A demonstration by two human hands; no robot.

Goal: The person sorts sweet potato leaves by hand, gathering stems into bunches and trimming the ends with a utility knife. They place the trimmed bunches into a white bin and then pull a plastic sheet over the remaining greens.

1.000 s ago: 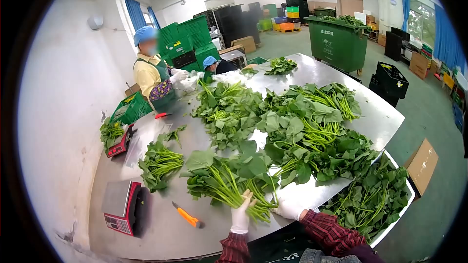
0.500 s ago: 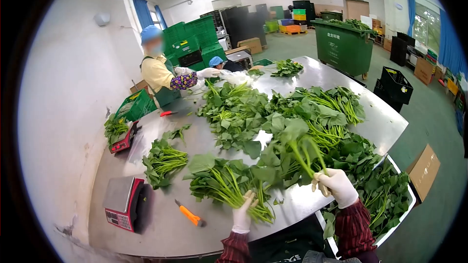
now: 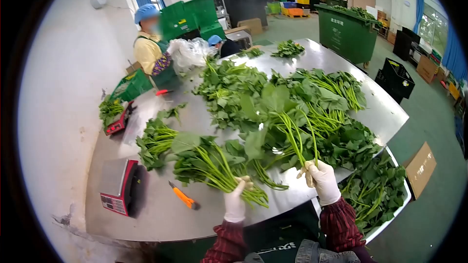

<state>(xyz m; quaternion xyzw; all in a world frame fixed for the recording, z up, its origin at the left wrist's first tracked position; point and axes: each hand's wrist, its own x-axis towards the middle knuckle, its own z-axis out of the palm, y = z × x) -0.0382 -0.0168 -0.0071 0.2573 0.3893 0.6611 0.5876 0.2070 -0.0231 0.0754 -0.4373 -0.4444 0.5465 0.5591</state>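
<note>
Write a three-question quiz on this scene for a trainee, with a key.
1. True or false: the right hand is empty.
2. Multiple choice: what lies on the table between the nearer scale and the left hand?
A. a blue cap
B. an orange cutter
C. a black crate
3. Fill in the blank: the white tub at the table's edge holds ____.

Key:
1. False; it holds leafy stems.
2. B
3. leafy greens
</note>
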